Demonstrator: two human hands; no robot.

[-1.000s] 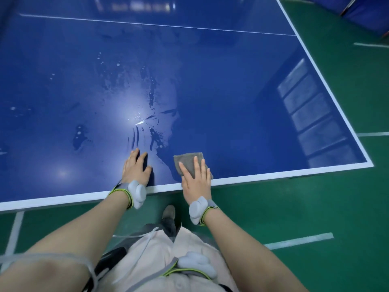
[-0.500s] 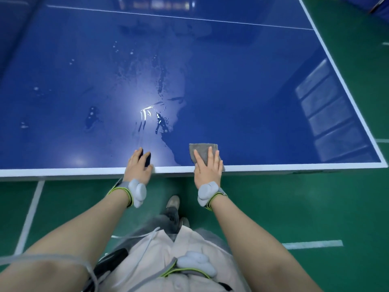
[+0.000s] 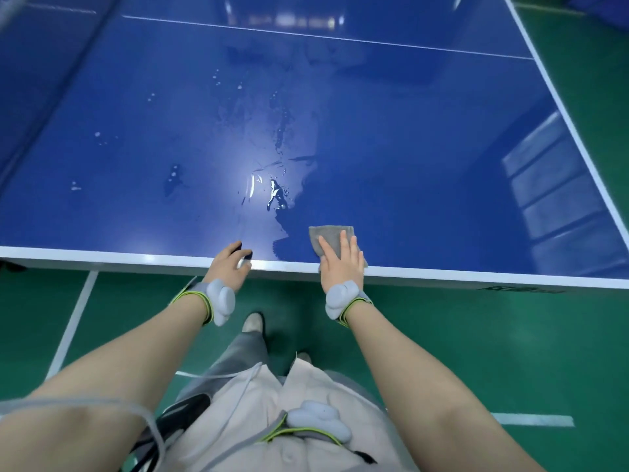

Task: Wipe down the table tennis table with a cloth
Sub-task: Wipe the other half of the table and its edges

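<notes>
Two edges of the table tennis table run out of view, left and far; its long axis runs across the view from left to right, parallel to the thin white centre line; part of the grey cloth is hidden under the right hand, so its full outline is hard to make out; it seems to be a folded rectangle, long axis pointing away from the person; the right hand lies flat on it at the near white edge, fingers straight and close together; the left hand rests on that edge just left, fingers lightly bent, tips touching the blue top, holding nothing; wet streaks glisten beyond both hands.
</notes>
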